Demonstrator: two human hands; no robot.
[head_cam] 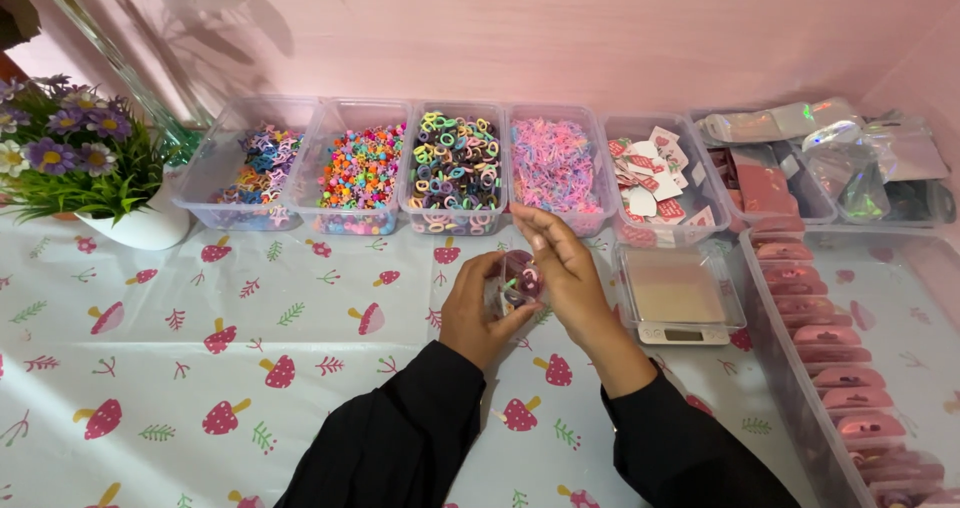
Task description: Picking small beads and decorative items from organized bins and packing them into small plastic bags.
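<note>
A: Quick, what are the hands doing?

B: I see the left hand (478, 308) curled around a small clear jar (519, 280), thumb and fingers clamped on its side. The jar sits between both hands, held above the mushroom-print tablecloth (200, 368), a bit in front of the bins. It has small colourful bits inside, too small for me to name.

A: Right hand?

B: The right hand (565, 268) is over the top of the jar, fingers bent and pressing on it. Gripping too, as far as I can tell. Both sleeves are black.

A: What's around?

B: A row of clear bins along the pink wall: pastel clips bin (250, 163), bright beads bin (358, 168), bin of loop hair ties (455, 163), bin of pink elastics (555, 163), bin of printed cards (655, 178). Just beside the right hand there's a small scale (680, 298) with a clear tray on it. Far right, a long bin of pink pouches (840, 368). Left side, a white pot of purple flowers (80, 158).
</note>
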